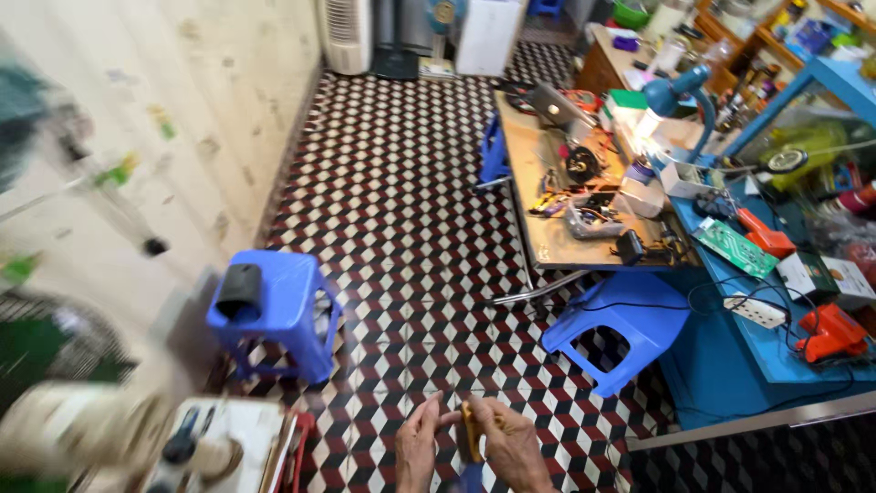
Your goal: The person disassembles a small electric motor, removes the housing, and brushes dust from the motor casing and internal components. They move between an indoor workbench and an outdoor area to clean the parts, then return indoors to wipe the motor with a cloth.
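A: Grip status?
B: Both hands are meeting at 6 o'clock in the head view. The right hand is pinching a small yellow-orange tool, held upright; the left hand is touching its top with the fingertips, fingers narrow.

A: Surroundings?
B: Checkered floor is lying beneath. A blue stool is standing at 10 o'clock, a second blue stool at 2 o'clock. Beyond it, a cluttered worktop is carrying parts, and a blue worktop is holding an orange drill.
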